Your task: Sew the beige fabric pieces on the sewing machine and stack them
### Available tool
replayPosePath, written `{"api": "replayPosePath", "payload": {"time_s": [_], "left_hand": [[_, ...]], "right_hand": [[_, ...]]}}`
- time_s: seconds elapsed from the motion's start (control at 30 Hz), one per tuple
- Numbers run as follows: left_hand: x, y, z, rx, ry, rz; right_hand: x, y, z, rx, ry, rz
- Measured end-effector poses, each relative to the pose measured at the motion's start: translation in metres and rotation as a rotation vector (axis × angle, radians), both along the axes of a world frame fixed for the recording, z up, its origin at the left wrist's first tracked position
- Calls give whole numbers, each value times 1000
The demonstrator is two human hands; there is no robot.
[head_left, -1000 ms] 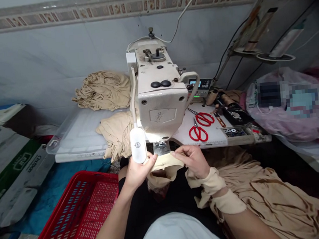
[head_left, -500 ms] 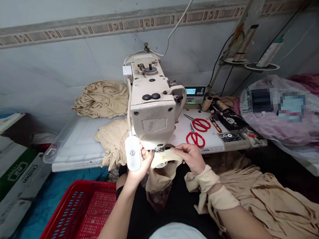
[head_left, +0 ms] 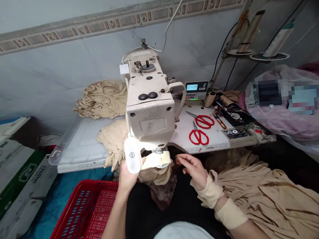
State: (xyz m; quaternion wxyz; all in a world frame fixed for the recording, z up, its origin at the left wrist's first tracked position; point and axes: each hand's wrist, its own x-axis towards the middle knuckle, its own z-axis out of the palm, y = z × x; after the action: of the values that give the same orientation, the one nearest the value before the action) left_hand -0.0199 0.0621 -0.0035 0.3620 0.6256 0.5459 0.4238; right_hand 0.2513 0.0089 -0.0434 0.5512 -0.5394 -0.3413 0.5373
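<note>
A cream sewing machine stands at the table's front edge, its white lamp hanging by the needle. A tan fabric piece lies under the presser foot. My left hand grips that piece just left of the needle, partly hidden behind the lamp. My right hand hovers to the right of the needle, off the fabric, fingers loosely spread and holding nothing. Tan fabric bands are wrapped round my right wrist and forearm.
Two red scissors lie on the white table right of the machine, beside a control panel and small tools. Tan fabric piles sit behind and left. A red basket stands lower left. More tan cloth spreads right.
My right hand has let go of the tan piece and drawn back to the right. The left hand still holds the piece at the presser foot. The view shifted slightly.
</note>
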Motion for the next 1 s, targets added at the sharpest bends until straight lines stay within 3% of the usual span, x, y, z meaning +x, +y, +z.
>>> {"api": "replayPosePath", "payload": {"time_s": [0.17,0.33,0.43,0.5,0.63,0.73,0.8,0.93,1.0], "left_hand": [[-26,8,12,-148,-37,-76],[-12,1,9,-193,-259,-22],[-1,-16,4,-219,-292,-45],[0,-29,4,-252,-222,-169],[-3,-46,12,-188,-217,-557],[5,-50,21,-123,-310,-538],[16,-51,25,-145,-238,-566],[34,-50,27,-248,-7,-895],[34,-49,24,-313,6,-967]], "right_hand": [[-26,-25,14,-17,-54,302],[-45,-33,37,99,-334,374],[-49,-35,46,134,-362,406],[-49,-37,52,145,-276,421],[-45,-41,61,147,-109,467],[-39,-42,63,4,-55,704],[-34,-41,63,-32,-144,833],[-19,-36,64,62,-405,975],[-9,-34,63,57,-455,983]]}}
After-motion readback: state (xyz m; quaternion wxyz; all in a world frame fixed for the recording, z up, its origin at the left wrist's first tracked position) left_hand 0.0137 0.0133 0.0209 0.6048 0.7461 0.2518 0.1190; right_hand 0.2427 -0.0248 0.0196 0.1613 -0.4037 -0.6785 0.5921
